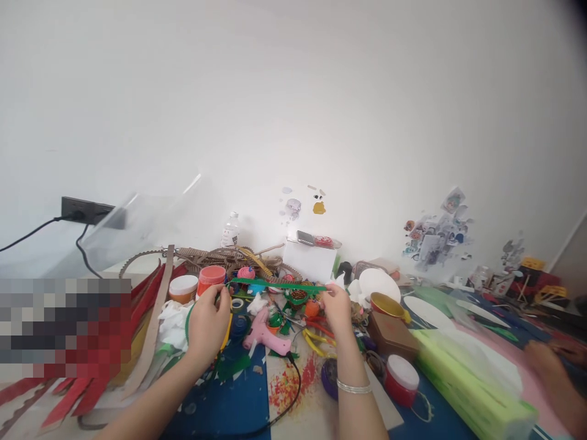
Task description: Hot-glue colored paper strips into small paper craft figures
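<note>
A narrow green strip point(279, 285) runs nearly level and taut between my two hands. My left hand point(208, 321) pinches its left end, and a green length also shows beside that hand's left edge. My right hand point(337, 308), below a silver bracelet point(354, 387), grips the other end between thumb and fingers. Below the strip lies a pink hot glue gun point(263, 335), its black cord trailing toward the table's front. Under and behind the strip sit a red-lidded jar point(211, 279), a pink ball-like piece point(246, 272) and an orange ball-like piece point(312, 307).
Red strips point(142, 299) and cardboard strips point(153, 342) pile up at left. A brown box point(392, 335), a red jar point(402, 380) and a green tissue pack point(472, 382) stand right. Another person's hand point(545, 360) shows at far right. A power strip point(92, 211) hangs at the wall.
</note>
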A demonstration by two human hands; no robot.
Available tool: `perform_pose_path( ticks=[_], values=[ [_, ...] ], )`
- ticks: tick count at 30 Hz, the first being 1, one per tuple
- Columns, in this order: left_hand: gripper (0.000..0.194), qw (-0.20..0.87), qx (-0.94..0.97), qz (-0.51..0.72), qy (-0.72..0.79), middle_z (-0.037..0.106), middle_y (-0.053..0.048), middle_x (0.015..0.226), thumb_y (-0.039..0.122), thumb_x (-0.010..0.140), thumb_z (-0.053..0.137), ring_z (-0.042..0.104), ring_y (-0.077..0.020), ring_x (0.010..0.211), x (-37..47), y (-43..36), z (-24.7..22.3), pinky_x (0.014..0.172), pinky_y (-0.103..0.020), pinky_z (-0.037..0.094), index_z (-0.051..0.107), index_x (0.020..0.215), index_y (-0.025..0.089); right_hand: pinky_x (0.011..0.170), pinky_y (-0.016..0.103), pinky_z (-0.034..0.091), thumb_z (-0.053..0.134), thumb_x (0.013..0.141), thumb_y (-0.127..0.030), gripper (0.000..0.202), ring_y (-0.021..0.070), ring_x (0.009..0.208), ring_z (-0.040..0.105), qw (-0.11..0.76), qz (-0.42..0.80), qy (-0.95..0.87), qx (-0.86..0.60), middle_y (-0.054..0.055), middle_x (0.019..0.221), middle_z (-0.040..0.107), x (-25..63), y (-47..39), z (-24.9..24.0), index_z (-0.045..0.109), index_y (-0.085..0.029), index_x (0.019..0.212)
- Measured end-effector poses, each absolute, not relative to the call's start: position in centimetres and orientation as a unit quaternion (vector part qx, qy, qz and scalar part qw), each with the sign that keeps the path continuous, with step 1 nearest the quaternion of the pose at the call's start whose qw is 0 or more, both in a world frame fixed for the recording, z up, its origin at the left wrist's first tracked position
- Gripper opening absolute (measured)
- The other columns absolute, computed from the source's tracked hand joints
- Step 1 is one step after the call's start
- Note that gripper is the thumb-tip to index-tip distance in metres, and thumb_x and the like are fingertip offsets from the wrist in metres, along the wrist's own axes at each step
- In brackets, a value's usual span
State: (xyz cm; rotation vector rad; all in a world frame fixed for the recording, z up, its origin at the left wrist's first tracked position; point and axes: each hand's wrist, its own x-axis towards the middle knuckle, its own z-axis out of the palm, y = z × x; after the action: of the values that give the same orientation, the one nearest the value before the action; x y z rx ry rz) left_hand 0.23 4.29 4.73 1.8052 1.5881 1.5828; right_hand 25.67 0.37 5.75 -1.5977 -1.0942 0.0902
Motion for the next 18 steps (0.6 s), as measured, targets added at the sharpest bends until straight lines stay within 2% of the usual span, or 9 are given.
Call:
perform_pose_path(
  ticks=[4,7,10,15,18],
  values=[
    [0.023,0.119,0.627,0.549,0.540,0.061,-0.003,0.071,0.035,0.082,0.035,0.053,-0.0173,0.061,0.29,4.24,4.39,0.054,-0.024,0.035,0.051,0.076,0.020,0.049,0.026,0.046,0.047,0.073,-0.030,0.031,0.0141,0.047,0.057,0.662,0.104,-0.441,-0.597,0.003,0.062,0.067,25.64,0.84,5.67,0.061,-0.011,0.093],
    [0.023,0.104,0.632,0.547,0.540,0.062,-0.004,0.073,0.034,0.083,0.034,0.053,-0.0176,0.062,0.28,4.19,4.24,0.056,-0.025,0.035,0.052,0.077,0.020,0.062,0.030,0.052,0.055,0.071,-0.037,0.041,0.0177,0.064,0.065,0.721,0.114,-0.414,-0.544,0.008,0.077,0.070,25.35,0.91,5.99,0.059,-0.010,0.102],
    [0.023,0.099,0.636,0.542,0.541,0.061,-0.004,0.071,0.034,0.083,0.034,0.053,-0.0176,0.062,0.29,4.22,4.40,0.056,-0.025,0.035,0.051,0.077,0.020,0.074,0.032,0.051,0.060,0.068,-0.039,0.048,0.0222,0.088,0.065,0.760,0.098,-0.393,-0.508,0.013,0.099,0.068,25.10,0.77,6.37,0.059,-0.011,0.107],
    [0.023,0.123,0.649,0.508,0.552,0.063,-0.004,0.074,0.034,0.083,0.034,0.054,-0.0176,0.063,0.32,4.59,4.72,0.055,-0.024,0.035,0.051,0.076,0.021,0.091,0.037,0.043,0.055,0.074,-0.036,0.050,0.0246,0.108,0.055,0.778,0.047,-0.378,-0.499,0.015,0.118,0.059,25.13,0.39,6.45,0.057,-0.010,0.117],
    [0.022,0.124,0.678,0.470,0.552,0.064,-0.004,0.075,0.034,0.083,0.034,0.056,-0.0182,0.065,0.37,4.64,4.69,0.055,-0.024,0.035,0.051,0.075,0.021,0.104,0.041,0.027,0.051,0.075,-0.029,0.047,0.0257,0.123,0.040,0.740,-0.045,-0.406,-0.535,0.013,0.129,0.051,25.14,0.41,6.23,0.057,-0.014,0.120]
  ],
)
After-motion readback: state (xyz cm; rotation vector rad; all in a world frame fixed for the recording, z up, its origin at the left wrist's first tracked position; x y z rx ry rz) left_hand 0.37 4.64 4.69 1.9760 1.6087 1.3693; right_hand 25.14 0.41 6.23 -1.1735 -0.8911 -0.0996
